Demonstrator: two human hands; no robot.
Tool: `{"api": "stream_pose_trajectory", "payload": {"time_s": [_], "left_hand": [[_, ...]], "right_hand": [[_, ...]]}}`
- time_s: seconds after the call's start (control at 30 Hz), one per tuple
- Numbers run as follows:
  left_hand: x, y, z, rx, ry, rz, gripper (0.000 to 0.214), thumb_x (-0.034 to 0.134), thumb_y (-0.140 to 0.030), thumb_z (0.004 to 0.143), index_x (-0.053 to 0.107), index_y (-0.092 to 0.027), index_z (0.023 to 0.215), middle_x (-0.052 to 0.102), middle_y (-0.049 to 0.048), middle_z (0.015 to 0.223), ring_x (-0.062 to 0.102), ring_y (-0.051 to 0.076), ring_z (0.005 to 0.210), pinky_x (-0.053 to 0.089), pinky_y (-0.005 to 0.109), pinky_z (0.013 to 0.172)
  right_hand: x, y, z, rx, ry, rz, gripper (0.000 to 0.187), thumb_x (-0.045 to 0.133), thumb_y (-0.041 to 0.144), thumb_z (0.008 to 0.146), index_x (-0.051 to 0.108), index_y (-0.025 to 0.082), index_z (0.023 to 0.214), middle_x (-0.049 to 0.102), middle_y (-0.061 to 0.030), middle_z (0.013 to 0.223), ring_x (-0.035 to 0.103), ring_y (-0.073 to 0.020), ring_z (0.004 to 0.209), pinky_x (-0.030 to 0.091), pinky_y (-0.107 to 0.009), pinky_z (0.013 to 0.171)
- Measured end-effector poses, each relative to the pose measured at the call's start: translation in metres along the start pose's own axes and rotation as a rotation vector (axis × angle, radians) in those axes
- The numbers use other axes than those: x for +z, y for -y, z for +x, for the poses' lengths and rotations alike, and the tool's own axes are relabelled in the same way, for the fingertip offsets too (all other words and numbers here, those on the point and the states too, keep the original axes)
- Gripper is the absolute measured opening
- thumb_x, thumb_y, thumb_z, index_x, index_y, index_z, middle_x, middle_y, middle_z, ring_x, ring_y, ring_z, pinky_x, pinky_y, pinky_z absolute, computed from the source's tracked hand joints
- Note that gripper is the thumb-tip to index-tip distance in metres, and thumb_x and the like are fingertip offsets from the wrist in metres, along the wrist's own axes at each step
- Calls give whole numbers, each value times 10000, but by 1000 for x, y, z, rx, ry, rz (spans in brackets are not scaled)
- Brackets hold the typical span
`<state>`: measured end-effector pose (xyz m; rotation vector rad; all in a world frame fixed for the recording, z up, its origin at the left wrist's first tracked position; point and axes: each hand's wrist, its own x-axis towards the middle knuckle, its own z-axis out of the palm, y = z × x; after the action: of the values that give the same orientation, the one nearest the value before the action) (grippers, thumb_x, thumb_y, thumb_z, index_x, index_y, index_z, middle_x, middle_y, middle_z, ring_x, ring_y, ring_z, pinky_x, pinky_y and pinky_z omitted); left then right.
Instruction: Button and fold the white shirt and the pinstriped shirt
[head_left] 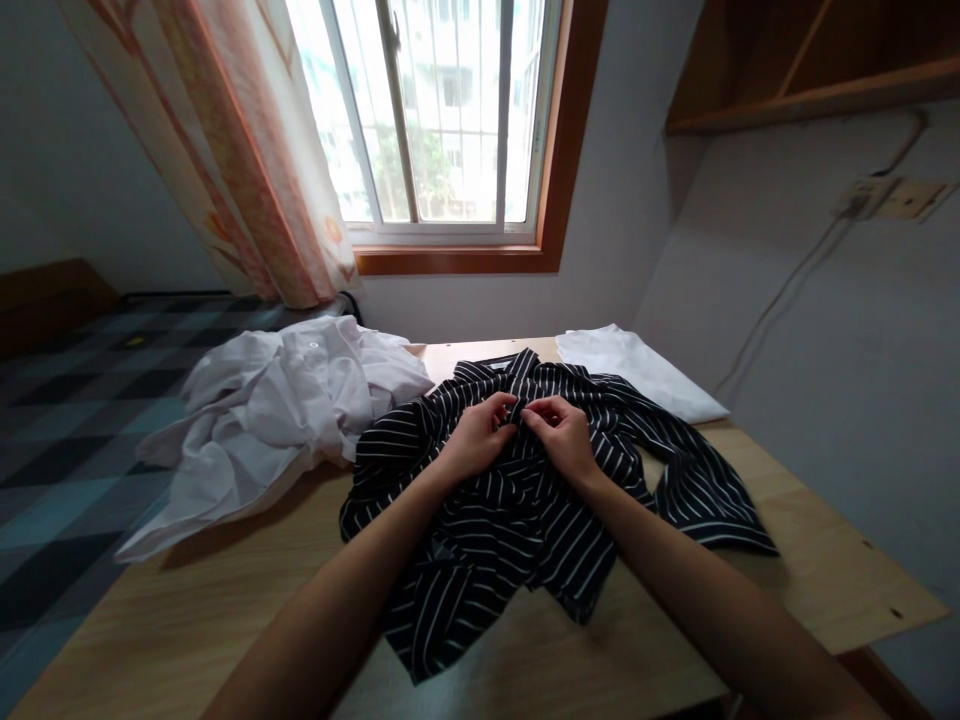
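Observation:
A black shirt with white stripes [480, 540] lies spread on the wooden table [255, 600], its collar toward the window and one sleeve stretched out to the right. Both hands meet at its front, a little below the collar. My left hand [480, 432] pinches the front edge of the cloth between thumb and fingers. Close beside it, my right hand [561, 432] grips the same front strip with its fingertips. Whatever small part lies between the fingertips, such as a button, is too small to make out.
A crumpled white garment [292, 400] hangs over the table's left side toward a checked bed [67, 420]. Folded white cloth [637, 370] lies at the back right. A cable [780, 290] runs down the right wall from a socket, below a wooden shelf [810, 95].

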<state>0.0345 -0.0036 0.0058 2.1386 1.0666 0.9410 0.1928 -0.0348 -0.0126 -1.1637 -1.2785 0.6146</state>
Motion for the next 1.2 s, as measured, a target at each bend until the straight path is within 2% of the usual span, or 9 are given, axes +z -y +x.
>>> {"api": "stream_pose_trajectory", "payload": {"time_s": [0.23,0.33,0.43,0.53,0.63,0.77,0.87,1.03,1.2], "left_hand": [[2,-9,-4,33,16,133,432,595,-119,765,592,-189,1191,641,13,790,576,149,673,487,319,709],[1,-12,-4,66,-8,155,434,617,-109,757,599,-194,1182,663,37,855,601,175,766,494,348,764],[-1,-14,-3,124,-83,107,282,649,-152,773,639,-201,1050,664,62,992,599,191,893,496,355,809],[-3,-14,-1,113,-157,94,48,663,-193,801,652,-182,846,664,45,889,588,179,852,492,347,793],[-2,-14,-1,85,-217,107,44,671,-156,796,645,-181,771,653,19,797,574,168,802,482,336,779],[2,-16,-3,111,-242,150,73,666,-142,801,637,-182,748,654,16,813,571,176,836,470,344,815],[6,-17,-5,105,-212,92,73,640,-145,821,638,-176,755,664,22,824,591,164,803,484,329,796],[11,-11,-7,169,-155,29,135,546,-149,882,677,-179,874,701,49,928,635,164,861,493,330,833],[9,-5,-4,46,-197,-1,72,612,-139,797,661,-188,819,701,8,804,634,145,748,510,301,753]], "right_hand": [[4,-6,-2,40,25,28,163,694,348,750,678,188,779,671,-30,744,579,-178,666,470,-329,662],[4,-6,-2,22,32,6,148,669,340,768,666,193,779,665,-27,750,576,-180,679,465,-331,679],[5,-4,-4,-5,27,-14,134,643,335,790,654,202,790,656,-24,763,569,-181,683,461,-333,687],[5,-2,-6,-38,33,-36,121,619,326,809,639,208,789,637,-21,768,560,-182,691,453,-330,684],[6,-1,-8,-60,42,-34,124,599,331,825,629,215,794,624,-17,773,552,-181,696,449,-325,683],[7,-1,-9,-55,6,-34,131,605,343,814,629,217,789,618,-14,760,541,-182,682,444,-323,676],[8,-5,-8,-16,-8,8,129,619,340,790,631,212,779,622,-12,745,547,-184,681,448,-319,677],[10,-14,-4,117,53,183,217,615,412,793,654,199,809,663,-16,787,590,-181,744,473,-314,739],[13,-16,-4,152,84,224,249,691,427,739,639,195,814,644,6,738,583,-154,679,486,-287,671]]}}
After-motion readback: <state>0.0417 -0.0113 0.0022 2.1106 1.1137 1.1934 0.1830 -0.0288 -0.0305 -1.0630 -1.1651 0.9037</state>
